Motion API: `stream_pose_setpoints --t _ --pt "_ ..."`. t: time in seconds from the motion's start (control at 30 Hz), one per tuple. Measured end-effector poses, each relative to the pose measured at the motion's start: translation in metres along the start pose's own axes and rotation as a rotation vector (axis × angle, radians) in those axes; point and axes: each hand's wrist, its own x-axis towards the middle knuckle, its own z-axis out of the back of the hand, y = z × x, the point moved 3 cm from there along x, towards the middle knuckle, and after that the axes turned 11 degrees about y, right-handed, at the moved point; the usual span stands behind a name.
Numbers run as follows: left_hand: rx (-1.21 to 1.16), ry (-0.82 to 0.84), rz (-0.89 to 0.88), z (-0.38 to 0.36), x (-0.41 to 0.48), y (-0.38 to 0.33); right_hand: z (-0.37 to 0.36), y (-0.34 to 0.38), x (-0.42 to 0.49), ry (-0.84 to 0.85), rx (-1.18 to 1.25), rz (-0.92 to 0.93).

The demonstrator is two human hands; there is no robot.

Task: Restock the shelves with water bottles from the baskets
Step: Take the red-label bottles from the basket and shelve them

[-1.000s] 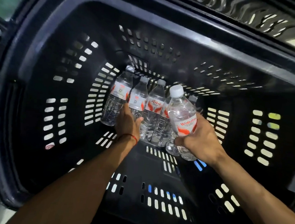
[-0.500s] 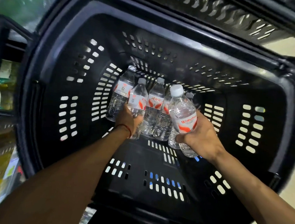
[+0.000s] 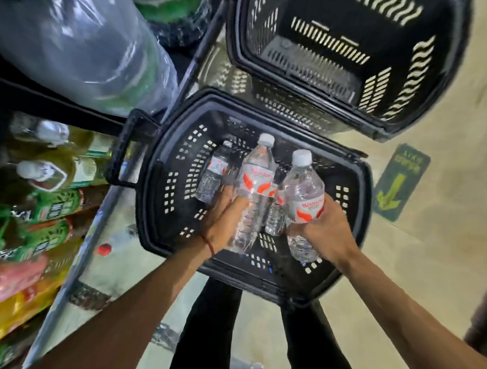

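Lifted since the earlier frame, one clear red-labelled plastic water bottle is gripped by the left hand, its twin by the right hand, over the black perforated plastic basket. Hold mid-body, keep them upright, swing left toward the shelves.

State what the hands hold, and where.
Left hand grips a bottle around its lower half; right hand grips a second bottle around its lower half.

Clear basket mouth, shelf close left.
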Motion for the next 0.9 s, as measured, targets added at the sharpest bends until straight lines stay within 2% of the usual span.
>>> stream_pose_setpoints --t 0.1,0.3,0.47,0.57,0.7,0.9 --pt "-0.050 -0.015 -0.078 -0.005 -0.035 -0.027 0.011 0.025 -0.031 -0.006 0.007 0.007" --pt "-0.163 0.008 -0.118 -0.020 -0.099 -0.072 0.028 0.067 -0.093 -0.036 0.053 0.079" --pt "-0.187 -0.036 -0.162 -0.044 -0.134 -0.105 0.060 0.079 -0.141 -0.079 0.126 0.153" --pt "-0.237 -0.079 -0.169 -0.078 -0.151 -0.133 0.096 0.078 -0.167 -0.084 0.169 0.201" --pt "-0.298 -0.223 -0.150 -0.138 -0.166 -0.167 0.159 0.082 -0.194 -0.010 0.171 0.293" --pt "-0.460 -0.242 -0.260 -0.240 -0.187 -0.235 0.267 0.099 -0.234 0.066 0.160 0.398"
